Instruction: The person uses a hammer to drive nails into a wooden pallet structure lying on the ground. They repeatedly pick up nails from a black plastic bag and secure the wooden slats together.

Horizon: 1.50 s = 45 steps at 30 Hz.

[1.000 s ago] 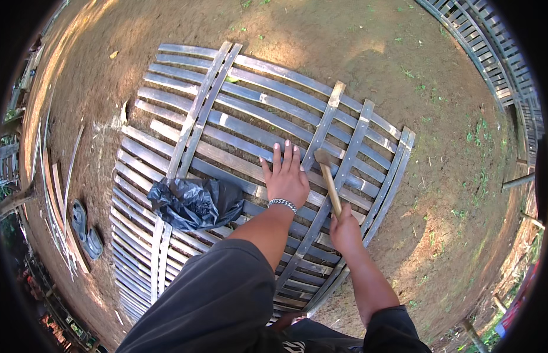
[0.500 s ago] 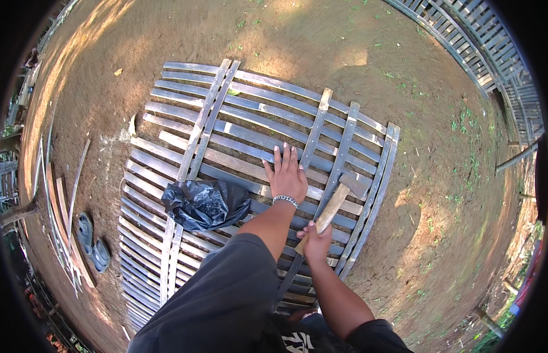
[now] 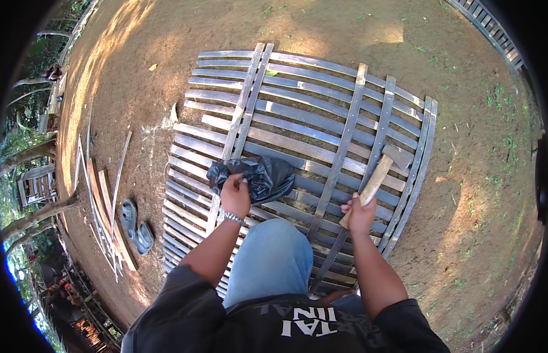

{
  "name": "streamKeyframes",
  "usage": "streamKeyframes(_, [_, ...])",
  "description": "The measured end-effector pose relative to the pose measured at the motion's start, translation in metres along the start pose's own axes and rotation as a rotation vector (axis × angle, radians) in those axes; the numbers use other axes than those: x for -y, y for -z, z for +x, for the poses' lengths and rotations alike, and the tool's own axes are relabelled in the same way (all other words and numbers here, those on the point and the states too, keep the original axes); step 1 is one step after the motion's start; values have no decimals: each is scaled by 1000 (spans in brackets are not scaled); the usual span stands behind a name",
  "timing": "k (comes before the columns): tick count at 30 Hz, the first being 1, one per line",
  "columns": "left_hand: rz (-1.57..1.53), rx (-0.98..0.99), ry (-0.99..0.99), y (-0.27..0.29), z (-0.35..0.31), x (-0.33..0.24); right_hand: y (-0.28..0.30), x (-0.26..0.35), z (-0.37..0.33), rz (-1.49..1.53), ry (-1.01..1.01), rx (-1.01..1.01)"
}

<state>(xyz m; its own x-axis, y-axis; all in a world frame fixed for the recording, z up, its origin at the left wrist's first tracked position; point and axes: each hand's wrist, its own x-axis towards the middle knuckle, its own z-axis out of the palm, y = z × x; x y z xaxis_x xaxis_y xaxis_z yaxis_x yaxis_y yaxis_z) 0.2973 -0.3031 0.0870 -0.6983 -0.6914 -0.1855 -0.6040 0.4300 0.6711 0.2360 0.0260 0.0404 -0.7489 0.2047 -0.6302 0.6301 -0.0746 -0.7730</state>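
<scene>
My right hand (image 3: 361,214) is closed round the lower part of a hatchet's pale wooden handle (image 3: 377,179). Its dark metal head (image 3: 397,157) points away from me, above the right side of a panel of wooden slats (image 3: 344,135). My left hand (image 3: 235,195), with a chain bracelet at the wrist, is at a crumpled black plastic bag (image 3: 274,179) lying on the panel. Thumb and fingers are bent together on the bag's near left part; the fingertips are partly hidden in its folds. My knee in blue jeans (image 3: 269,259) is just below the bag.
Bare dirt ground (image 3: 468,147) surrounds the panel. To the left lie a pair of dark sandals (image 3: 137,226) and several long thin wooden strips (image 3: 106,206). A slatted fence (image 3: 492,32) stands at the far right, and tree branches (image 3: 41,217) at the left edge.
My left hand has left the slats and moved left onto the black bag, its fingers now bent. The right hand still grips the hatchet. The whole view has shifted, with the panel further right.
</scene>
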Motion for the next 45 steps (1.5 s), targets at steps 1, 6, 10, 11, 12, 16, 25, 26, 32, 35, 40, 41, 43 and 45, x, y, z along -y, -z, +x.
streamKeyframes(1, [62, 19, -8, 1, 10, 2, -1, 3, 1, -6, 2, 1])
streamKeyframes(6, [489, 237, -168, -13, 11, -7, 0, 6, 1, -36, -10, 10])
streamKeyframes(10, [472, 273, -267, -11, 6, 6, 1, 8, 0, -4, -2, 11])
streamKeyframes(11, [469, 264, -305, -9, 4, 8, 2, 7, 1, 13, -7, 13])
streamKeyframes(12, [464, 255, -342, -9, 3, 9, 2, 7, 2, 30, -12, 15])
streamKeyframes(16, [516, 262, -227, -10, 6, 7, 5, 7, 3, 30, -16, 39])
streamKeyframes(25, [549, 216, -242, 6, 12, -2, 9, 3, 5, 60, -46, 92])
streamKeyframes(26, [508, 181, -251, 8, 11, -8, 11, 3, 6, 64, -48, 91])
streamKeyframes(32, [-60, 33, -294, 13, -5, -12, 11, 5, 6, 80, -62, 113])
streamKeyframes(35, [-251, 77, -341, 3, -24, -35, 12, 6, 6, 69, -62, 109])
streamKeyframes(40, [-539, 131, -367, -37, -46, -108, 13, 6, 5, 71, -56, 107])
streamKeyframes(41, [-493, 107, -439, -42, -43, -110, 12, 6, 6, 71, -50, 110])
streamKeyframes(43, [-523, 128, -344, -47, -41, -116, 10, 7, 7, 73, -40, 114])
streamKeyframes(45, [-593, 149, -247, -47, -46, -120, 14, 7, 4, 84, -66, 114])
